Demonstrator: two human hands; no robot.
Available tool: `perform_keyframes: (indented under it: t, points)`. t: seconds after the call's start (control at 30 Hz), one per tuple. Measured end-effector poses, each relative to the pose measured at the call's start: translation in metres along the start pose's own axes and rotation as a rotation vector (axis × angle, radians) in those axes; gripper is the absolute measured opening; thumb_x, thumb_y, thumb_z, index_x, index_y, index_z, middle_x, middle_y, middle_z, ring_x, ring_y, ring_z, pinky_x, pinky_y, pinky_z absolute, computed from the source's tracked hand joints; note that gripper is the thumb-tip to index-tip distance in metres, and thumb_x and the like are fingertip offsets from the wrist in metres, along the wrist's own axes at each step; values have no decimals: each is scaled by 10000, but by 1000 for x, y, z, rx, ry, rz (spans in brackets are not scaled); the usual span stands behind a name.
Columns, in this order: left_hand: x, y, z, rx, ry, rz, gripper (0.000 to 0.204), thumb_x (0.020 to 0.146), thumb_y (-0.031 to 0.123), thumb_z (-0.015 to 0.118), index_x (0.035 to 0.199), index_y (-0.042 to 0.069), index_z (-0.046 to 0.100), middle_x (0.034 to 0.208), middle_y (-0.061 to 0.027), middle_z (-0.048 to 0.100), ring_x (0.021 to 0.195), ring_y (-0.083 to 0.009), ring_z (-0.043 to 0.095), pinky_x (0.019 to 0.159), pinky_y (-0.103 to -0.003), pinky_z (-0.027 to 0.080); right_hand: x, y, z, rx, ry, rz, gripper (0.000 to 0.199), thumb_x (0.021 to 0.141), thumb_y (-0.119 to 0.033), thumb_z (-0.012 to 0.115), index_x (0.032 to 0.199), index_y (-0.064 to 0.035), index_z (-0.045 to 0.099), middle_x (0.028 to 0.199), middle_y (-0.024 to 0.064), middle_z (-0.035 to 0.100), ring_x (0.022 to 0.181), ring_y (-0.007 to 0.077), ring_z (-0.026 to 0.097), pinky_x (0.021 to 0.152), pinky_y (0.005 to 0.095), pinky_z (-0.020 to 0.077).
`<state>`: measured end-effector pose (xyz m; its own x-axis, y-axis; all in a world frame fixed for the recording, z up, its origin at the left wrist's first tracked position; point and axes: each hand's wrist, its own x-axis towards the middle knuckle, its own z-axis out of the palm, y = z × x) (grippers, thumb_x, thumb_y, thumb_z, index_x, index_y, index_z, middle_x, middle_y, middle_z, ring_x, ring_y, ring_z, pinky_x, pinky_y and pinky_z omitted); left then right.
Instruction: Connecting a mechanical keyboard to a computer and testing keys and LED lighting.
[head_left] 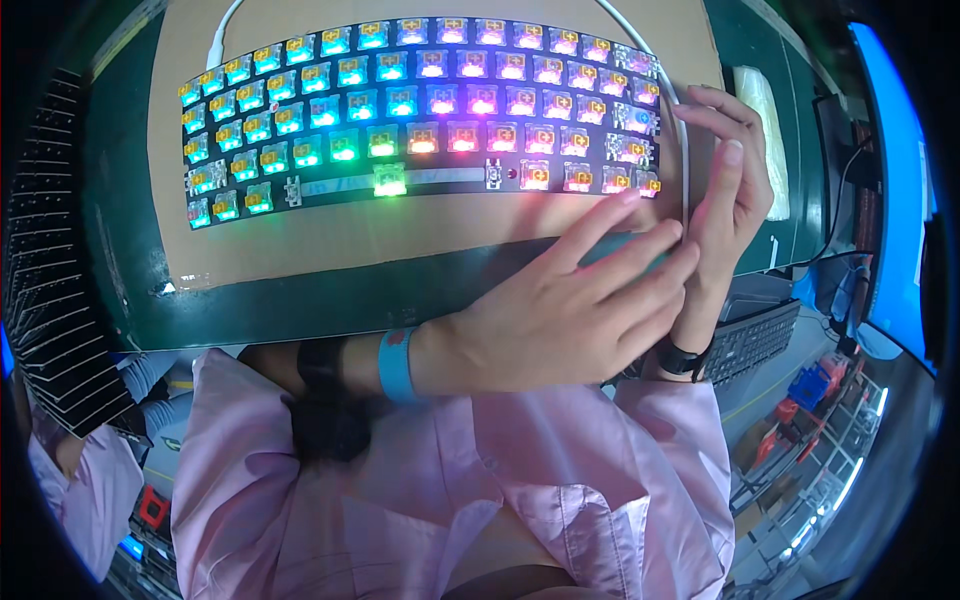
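A keyboard circuit board [420, 110] without keycaps lies on a brown cardboard sheet [300, 250]. Its clear switches with yellow stems glow blue and green at the left, pink and purple at the right. My left hand [580, 295] reaches across with fingers stretched and apart, the index fingertip at the board's lower right corner switches. At the board's right edge, my right hand [735, 175] is raised with its fingers apart and holds nothing I can see. A white cable [683, 165] runs down between that hand and the board. The fingertips of both hands come close together.
Dark boards stand in a row [45, 250] at the left. A pale wrapped bundle [762, 140] lies on the green table [400, 300] at the right. Beyond are a black keyboard [755, 340] and a lit blue monitor [900, 200]. Another person's pink sleeve [95, 490] shows at lower left.
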<state>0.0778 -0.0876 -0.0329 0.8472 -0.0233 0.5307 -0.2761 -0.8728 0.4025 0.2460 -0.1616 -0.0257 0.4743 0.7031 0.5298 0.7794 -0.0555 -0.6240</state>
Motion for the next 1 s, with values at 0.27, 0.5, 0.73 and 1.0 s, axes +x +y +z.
perform_keyframes:
  t: [0.27, 0.5, 0.73, 1.0]
  points:
    - [-3, -3, 2, 237, -139, -64, 278, 780, 212, 532, 1023, 100, 609, 1260, -65, 496, 1144, -184, 465, 1009, -532, 314, 0, 0, 0, -2, -17, 5, 229, 904, -136, 478, 916, -3, 664, 976, 141, 594, 919, 225, 558, 799, 295, 427]
    - [0, -1, 2, 339, -143, -13, 294, 779, 215, 514, 1032, 99, 607, 1270, -65, 475, 1029, -192, 489, 1018, -540, 307, 1, 0, 8, 19, 116, -42, 209, 890, -133, 495, 975, -6, 638, 992, 138, 592, 946, 243, 546, 824, 319, 420]
    - [0, 0, 2, 322, -137, -18, 306, 767, 226, 522, 1034, 104, 608, 1257, -68, 481, 1023, -196, 490, 1017, -554, 300, 3, 2, 1, -154, -133, -89, 231, 865, -133, 523, 1036, -11, 618, 1044, 149, 569, 985, 258, 530, 853, 341, 409]
    - [-1, 0, 3, 332, -129, -15, 308, 751, 236, 543, 1022, 105, 606, 1232, -74, 493, 1018, -196, 497, 1018, -569, 289, 0, 1, 4, -231, -32, -105, 199, 856, -139, 538, 998, -82, 665, 1056, 148, 553, 981, 263, 523, 876, 356, 392]
